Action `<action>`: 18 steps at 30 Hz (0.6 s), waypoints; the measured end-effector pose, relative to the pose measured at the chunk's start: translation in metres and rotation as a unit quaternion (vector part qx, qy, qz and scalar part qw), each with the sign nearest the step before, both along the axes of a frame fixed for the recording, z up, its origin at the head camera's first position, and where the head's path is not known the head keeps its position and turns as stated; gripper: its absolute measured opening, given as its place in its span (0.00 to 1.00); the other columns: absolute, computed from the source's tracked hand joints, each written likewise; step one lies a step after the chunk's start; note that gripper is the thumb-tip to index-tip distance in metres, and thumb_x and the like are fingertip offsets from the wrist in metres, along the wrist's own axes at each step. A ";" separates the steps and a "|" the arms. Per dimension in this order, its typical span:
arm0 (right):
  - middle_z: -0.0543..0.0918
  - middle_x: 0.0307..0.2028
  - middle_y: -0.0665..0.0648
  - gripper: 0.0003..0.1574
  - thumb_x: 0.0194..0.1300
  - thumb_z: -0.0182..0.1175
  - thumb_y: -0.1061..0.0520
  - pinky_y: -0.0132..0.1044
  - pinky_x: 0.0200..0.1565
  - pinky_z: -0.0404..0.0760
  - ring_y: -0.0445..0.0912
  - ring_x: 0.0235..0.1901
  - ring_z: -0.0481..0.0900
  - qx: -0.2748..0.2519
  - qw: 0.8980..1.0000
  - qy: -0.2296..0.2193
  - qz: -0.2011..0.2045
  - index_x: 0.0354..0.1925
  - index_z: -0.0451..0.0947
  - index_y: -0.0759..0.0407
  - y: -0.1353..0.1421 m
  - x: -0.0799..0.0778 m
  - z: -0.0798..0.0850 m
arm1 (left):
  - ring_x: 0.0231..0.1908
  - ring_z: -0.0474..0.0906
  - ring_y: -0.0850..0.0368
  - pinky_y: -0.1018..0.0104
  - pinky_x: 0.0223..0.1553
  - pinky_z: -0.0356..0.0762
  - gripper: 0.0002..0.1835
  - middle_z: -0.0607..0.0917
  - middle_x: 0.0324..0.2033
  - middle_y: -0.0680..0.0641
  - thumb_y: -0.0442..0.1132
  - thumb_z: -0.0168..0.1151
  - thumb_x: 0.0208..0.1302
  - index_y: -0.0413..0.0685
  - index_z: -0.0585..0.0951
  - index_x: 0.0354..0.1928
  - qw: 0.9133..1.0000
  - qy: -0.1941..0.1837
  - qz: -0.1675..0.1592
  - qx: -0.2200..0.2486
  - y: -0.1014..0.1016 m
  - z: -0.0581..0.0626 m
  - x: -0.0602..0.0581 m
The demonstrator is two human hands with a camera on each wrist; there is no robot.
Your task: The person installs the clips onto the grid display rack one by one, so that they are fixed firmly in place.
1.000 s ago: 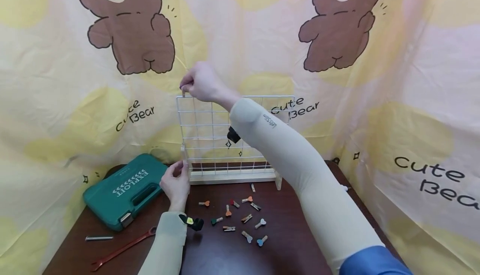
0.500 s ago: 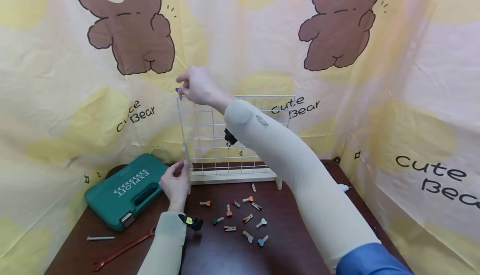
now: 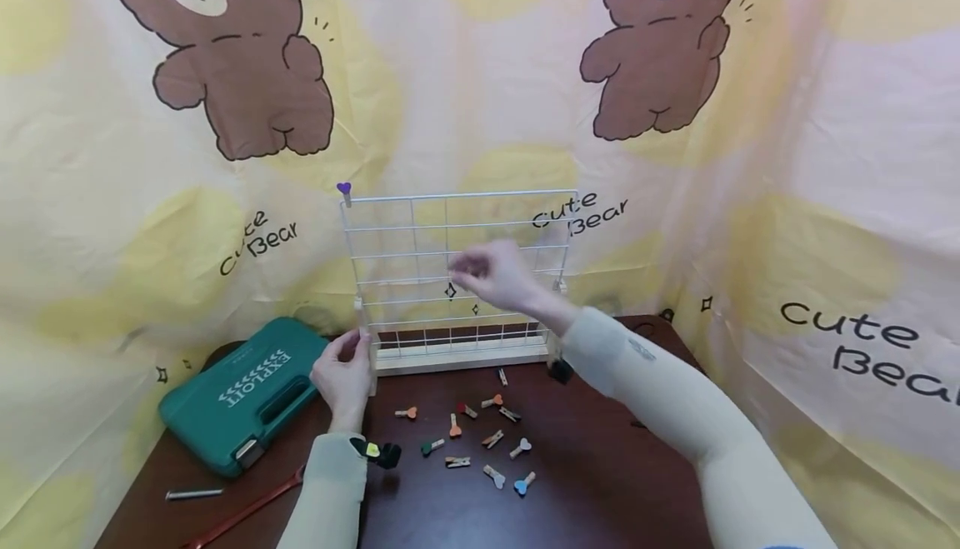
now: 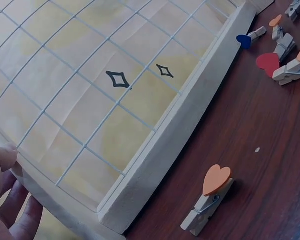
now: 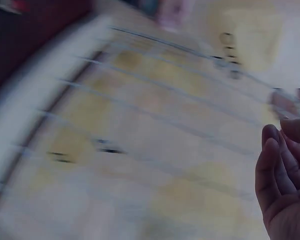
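A white wire grid stands upright in a wooden stand. My left hand holds the stand's left upright; in the left wrist view, thumb and fingers lie on either side of the wood. A clothespin with a purple heart sits clipped at the grid's top left corner. My right hand, fingers loosely curled, is in front of the grid's middle, apart from that clothespin. Nothing shows between its fingers in the right wrist view. Several heart clothespins, among them an orange one, lie before the stand.
Left of the stand lies a green case with a handle. A metal bolt and a red wrench are near the table's left edge. Behind everything hangs a bear-print curtain.
My right hand has let go of the purple heart clothespin at the top left corner and moved down and right. The left hand keeps its hold on the upright. The head view has shifted slightly.
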State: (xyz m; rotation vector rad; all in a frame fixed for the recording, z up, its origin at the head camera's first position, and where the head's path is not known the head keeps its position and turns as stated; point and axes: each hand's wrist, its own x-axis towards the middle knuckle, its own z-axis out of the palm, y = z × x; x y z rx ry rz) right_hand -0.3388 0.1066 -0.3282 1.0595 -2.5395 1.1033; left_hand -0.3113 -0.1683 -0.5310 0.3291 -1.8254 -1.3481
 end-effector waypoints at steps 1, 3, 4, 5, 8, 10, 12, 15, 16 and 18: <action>0.92 0.39 0.53 0.11 0.70 0.70 0.61 0.35 0.38 0.86 0.41 0.33 0.87 0.007 1.000 -0.013 0.000 0.50 0.89 0.61 0.010 0.002 -0.016 | 0.38 0.85 0.50 0.64 0.41 0.71 0.11 0.93 0.37 0.43 0.44 0.80 0.63 0.46 0.93 0.43 1.000 -0.001 0.002 0.001 0.000 0.000 0.000; 0.92 0.39 0.53 0.09 0.70 0.70 0.62 0.36 0.38 0.86 0.41 0.35 0.88 0.022 0.999 -0.044 0.002 0.48 0.89 0.60 0.027 0.005 -0.046 | 0.37 0.85 0.51 0.65 0.40 0.71 0.11 0.93 0.36 0.43 0.43 0.80 0.62 0.46 0.93 0.43 1.000 -0.001 0.004 0.004 -0.001 0.000 0.001; 0.92 0.40 0.52 0.08 0.70 0.70 0.62 0.35 0.39 0.86 0.41 0.36 0.89 0.029 0.998 -0.055 0.002 0.47 0.89 0.59 0.035 0.006 -0.061 | 0.36 0.85 0.51 0.66 0.39 0.71 0.10 0.93 0.36 0.43 0.42 0.80 0.62 0.46 0.93 0.43 1.000 0.000 0.005 0.007 -0.001 0.000 0.001; 0.92 0.40 0.52 0.08 0.69 0.71 0.62 0.36 0.40 0.86 0.40 0.37 0.89 0.036 0.997 -0.065 0.003 0.46 0.90 0.58 0.043 0.008 -0.076 | 0.36 0.84 0.52 0.66 0.39 0.71 0.10 0.93 0.36 0.43 0.41 0.80 0.62 0.45 0.93 0.42 1.000 0.001 0.007 0.009 -0.001 0.000 0.001; 0.93 0.38 0.51 0.06 0.68 0.72 0.62 0.35 0.38 0.85 0.37 0.35 0.88 0.057 0.995 -0.086 -0.005 0.43 0.90 0.56 0.061 0.013 -0.115 | 0.34 0.83 0.55 0.68 0.38 0.71 0.10 0.93 0.35 0.43 0.41 0.80 0.62 0.46 0.93 0.42 1.000 0.000 0.011 0.008 0.000 0.001 0.001; 0.92 0.35 0.49 0.05 0.65 0.73 0.63 0.33 0.36 0.83 0.36 0.32 0.86 0.067 0.992 -0.103 -0.013 0.40 0.91 0.57 0.070 0.016 -0.139 | 0.34 0.83 0.57 0.69 0.38 0.72 0.10 0.93 0.35 0.44 0.42 0.80 0.62 0.46 0.94 0.43 1.000 -0.002 0.011 0.007 0.001 0.001 0.000; 0.91 0.31 0.48 0.04 0.63 0.75 0.63 0.33 0.33 0.82 0.35 0.28 0.84 0.083 0.988 -0.127 -0.019 0.37 0.91 0.57 0.076 0.020 -0.159 | 0.34 0.83 0.58 0.70 0.38 0.72 0.10 0.93 0.36 0.45 0.42 0.80 0.62 0.46 0.94 0.43 1.000 -0.001 0.010 0.006 0.001 0.001 0.000; 0.89 0.25 0.44 0.04 0.60 0.77 0.62 0.32 0.31 0.81 0.34 0.25 0.83 0.107 0.980 -0.165 -0.022 0.34 0.91 0.57 0.081 0.027 -0.183 | 0.34 0.83 0.57 0.69 0.38 0.72 0.10 0.93 0.36 0.45 0.42 0.80 0.62 0.46 0.94 0.43 1.000 0.001 0.008 0.007 0.002 0.001 0.001; 0.88 0.24 0.43 0.04 0.59 0.78 0.61 0.32 0.30 0.80 0.34 0.24 0.82 0.116 0.978 -0.173 -0.023 0.34 0.91 0.57 0.081 0.029 -0.189 | 0.34 0.83 0.57 0.69 0.38 0.72 0.10 0.93 0.36 0.45 0.42 0.80 0.62 0.46 0.94 0.43 1.000 0.001 0.008 0.007 0.002 0.001 0.001; 0.87 0.22 0.42 0.06 0.58 0.80 0.60 0.32 0.30 0.79 0.34 0.23 0.82 0.128 0.975 -0.182 -0.027 0.33 0.91 0.56 0.082 0.032 -0.198 | 0.34 0.83 0.57 0.69 0.38 0.72 0.10 0.93 0.36 0.45 0.42 0.80 0.62 0.46 0.94 0.42 1.000 0.001 0.009 0.006 0.003 0.002 0.001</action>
